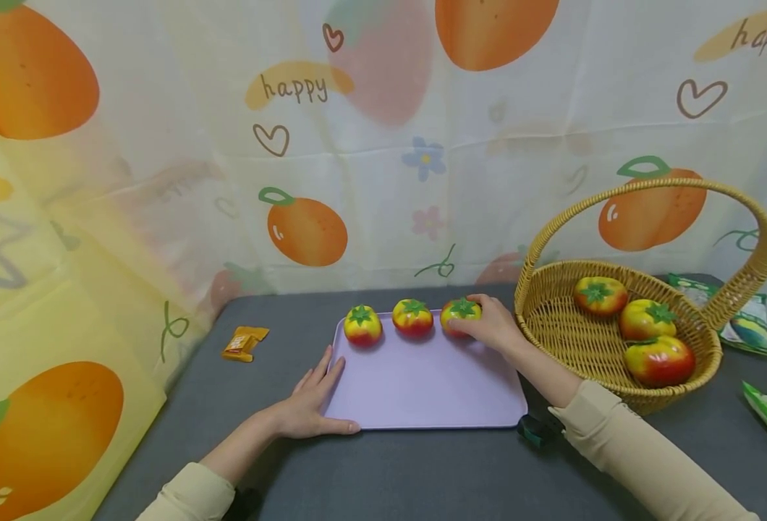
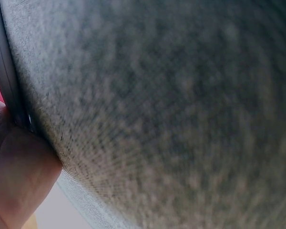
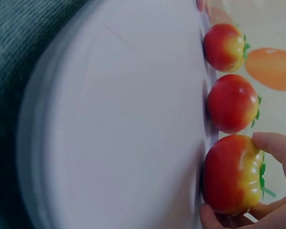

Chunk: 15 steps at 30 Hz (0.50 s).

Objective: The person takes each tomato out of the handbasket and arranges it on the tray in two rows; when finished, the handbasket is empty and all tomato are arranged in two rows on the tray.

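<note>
Along the far edge of a lilac tray (image 1: pixel 422 391) three red-and-yellow tomatoes with green leafy tops stand in a row: a left tomato (image 1: pixel 362 327), a middle tomato (image 1: pixel 412 319) and a right tomato (image 1: pixel 459 312). My right hand (image 1: pixel 493 327) holds the right one between thumb and fingers; the right wrist view shows the digits around this tomato (image 3: pixel 231 174). With fingers spread, my left hand (image 1: pixel 312 405) rests against the tray's near left corner, its thumb along the front edge. The left wrist view catches only part of that hand (image 2: pixel 24 174) beside the tray rim (image 2: pixel 7 71).
A wicker basket (image 1: pixel 553 318) with a tall handle stands right of the tray, holding three similar tomatoes (image 1: pixel 660 360). Green packets (image 1: pixel 748 325) lie beyond it and at the right edge. An orange wrapped snack (image 1: pixel 244 343) lies left. A fruit-print cloth (image 1: pixel 370 181) hangs behind.
</note>
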Tool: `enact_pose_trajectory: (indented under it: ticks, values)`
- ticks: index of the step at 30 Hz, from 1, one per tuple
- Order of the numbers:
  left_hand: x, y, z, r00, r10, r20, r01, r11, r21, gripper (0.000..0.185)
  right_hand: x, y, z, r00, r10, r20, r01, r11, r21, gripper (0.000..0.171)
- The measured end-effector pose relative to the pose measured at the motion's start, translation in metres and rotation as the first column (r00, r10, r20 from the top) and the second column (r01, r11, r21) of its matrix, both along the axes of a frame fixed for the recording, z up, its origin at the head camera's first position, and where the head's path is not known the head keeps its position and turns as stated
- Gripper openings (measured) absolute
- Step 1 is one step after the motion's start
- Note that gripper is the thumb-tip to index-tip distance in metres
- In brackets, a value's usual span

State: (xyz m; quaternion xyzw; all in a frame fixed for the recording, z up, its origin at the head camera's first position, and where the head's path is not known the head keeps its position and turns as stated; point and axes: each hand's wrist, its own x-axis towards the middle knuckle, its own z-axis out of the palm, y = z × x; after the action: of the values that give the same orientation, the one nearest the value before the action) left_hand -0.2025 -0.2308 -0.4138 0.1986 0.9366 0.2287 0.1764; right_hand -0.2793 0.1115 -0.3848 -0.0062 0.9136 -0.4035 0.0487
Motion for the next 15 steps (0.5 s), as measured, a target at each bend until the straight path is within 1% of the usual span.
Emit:
enact_pose_trajectory:
  ticks: [7,15]
  values:
    - [0.0,0.0001,0.0018,1.0,0.0,0.0,0.0,1.0,0.004,0.11,0.0001,-0.0002,-0.0013,1.0,0.014,-0.016,-0.014,1.0,-0.009,0.074]
    - [-0.0002,0.0005,0.0012,1.0,-0.004,0.007,0.004,1.0,0.008,0.11,0.0032,0.0018,-0.0011,0.999,0.033,-0.02,-0.034,0.998,-0.046,0.074]
